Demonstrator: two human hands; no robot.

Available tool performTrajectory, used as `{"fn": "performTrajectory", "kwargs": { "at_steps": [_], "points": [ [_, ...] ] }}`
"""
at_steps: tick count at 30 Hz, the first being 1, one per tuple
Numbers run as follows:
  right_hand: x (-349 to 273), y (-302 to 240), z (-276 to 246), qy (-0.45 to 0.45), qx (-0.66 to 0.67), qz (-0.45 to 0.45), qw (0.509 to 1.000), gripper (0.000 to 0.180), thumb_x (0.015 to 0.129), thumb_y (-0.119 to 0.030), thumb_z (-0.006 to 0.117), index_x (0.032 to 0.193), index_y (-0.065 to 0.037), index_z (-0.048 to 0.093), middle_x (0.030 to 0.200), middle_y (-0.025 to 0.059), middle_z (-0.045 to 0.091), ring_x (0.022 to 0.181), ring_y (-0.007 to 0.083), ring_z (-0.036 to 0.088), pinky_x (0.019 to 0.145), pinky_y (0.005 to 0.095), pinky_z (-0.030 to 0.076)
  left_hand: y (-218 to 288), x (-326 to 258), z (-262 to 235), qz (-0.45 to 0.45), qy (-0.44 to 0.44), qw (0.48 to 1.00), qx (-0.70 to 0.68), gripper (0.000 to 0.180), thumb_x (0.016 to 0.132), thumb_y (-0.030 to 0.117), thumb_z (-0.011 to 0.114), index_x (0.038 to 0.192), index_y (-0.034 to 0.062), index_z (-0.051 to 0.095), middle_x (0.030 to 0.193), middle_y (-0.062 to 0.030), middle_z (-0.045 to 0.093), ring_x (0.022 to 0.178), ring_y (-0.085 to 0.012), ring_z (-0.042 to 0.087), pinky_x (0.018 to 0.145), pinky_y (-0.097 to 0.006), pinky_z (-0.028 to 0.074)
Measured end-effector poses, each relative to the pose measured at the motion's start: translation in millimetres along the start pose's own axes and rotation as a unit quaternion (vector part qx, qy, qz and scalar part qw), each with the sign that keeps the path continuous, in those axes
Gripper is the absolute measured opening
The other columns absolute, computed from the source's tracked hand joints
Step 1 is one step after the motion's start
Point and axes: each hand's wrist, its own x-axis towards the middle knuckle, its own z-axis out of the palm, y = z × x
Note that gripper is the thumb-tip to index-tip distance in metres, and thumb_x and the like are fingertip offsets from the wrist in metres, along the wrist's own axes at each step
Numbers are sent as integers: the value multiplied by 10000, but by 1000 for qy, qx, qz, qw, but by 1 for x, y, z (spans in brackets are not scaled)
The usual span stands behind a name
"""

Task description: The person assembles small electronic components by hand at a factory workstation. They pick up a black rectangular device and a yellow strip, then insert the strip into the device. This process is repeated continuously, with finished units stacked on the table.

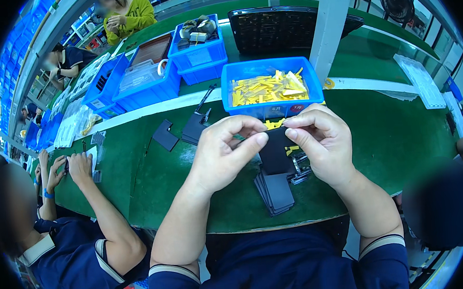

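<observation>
Between my hands is a dark flat panel [276, 155], its upper edge pinched at the corners. My left hand [225, 151] grips the left corner with thumb and forefinger, and my right hand [325, 142] pinches the right one. Below it, a fanned stack of dark flat panels [278, 194] lies on the green table. Small metallic black parts [300, 171] sit right of that stack, partly hidden by the panel and my right hand. Small yellow strips [274, 124] show just beyond my fingertips.
A blue bin [269, 109] of yellow pieces stands beyond my hands. More dark panels [193, 128] lie left of it. Blue bins [150, 91] line the far left, near a grey post [330, 25]. A co-worker's hands [72, 169] work at the left; another person sits at right.
</observation>
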Motion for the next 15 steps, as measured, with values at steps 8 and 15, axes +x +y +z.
{"fn": "performTrajectory", "kwargs": {
  "at_steps": [8,15],
  "points": [
    [2,9,2,-47,21,86,995,362,793,-81,675,1132,6,583,1031,117,577,933,195,594,841,306,496,-32,20,-71,-105,119,987,5,89,844,117,610,850,36,646,770,-10,618,625,-82,542,570,-219,435],
    [6,16,-4,-115,-46,92,988,316,801,-99,654,1096,1,602,1067,119,564,938,202,591,851,313,492,-86,7,-174,-263,320,893,175,117,835,114,561,839,25,636,689,-26,595,602,-106,549,558,-249,453]
  ]
}}
